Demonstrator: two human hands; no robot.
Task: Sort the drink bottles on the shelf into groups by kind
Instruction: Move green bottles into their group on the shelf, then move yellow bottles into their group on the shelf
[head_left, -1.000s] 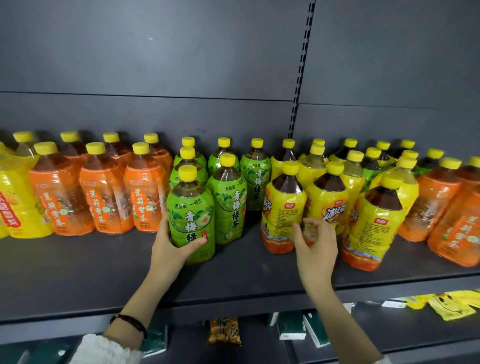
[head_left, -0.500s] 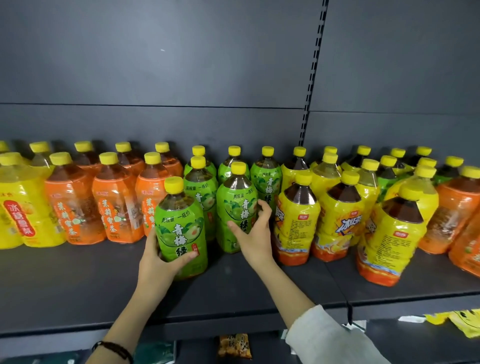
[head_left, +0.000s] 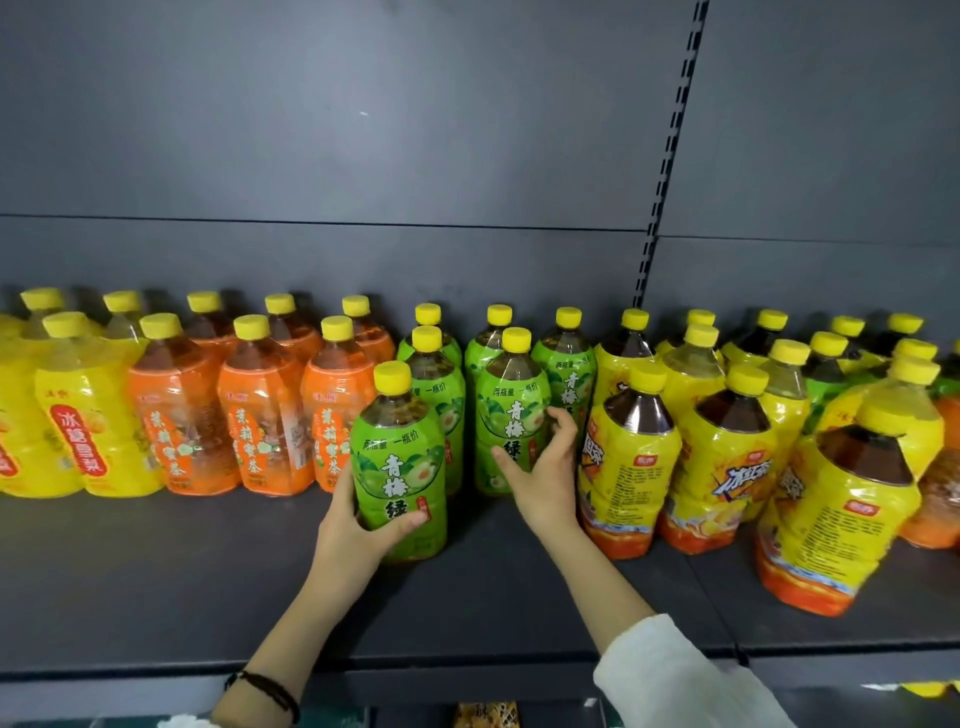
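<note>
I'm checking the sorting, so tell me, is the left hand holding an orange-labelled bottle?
No, the left hand grips the front green-labelled bottle; the right hand grips a second green bottle.

Dark grey metal back panels (head_left: 363, 130) with a slotted upright (head_left: 668, 156) between them

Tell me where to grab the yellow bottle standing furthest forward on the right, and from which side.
Grip the front yellow bottle round its labelled middle, coming from the open front edge of the shelf. It stands ahead of its yellow neighbours, so that face is probably free, while they crowd close behind and beside it.
</note>
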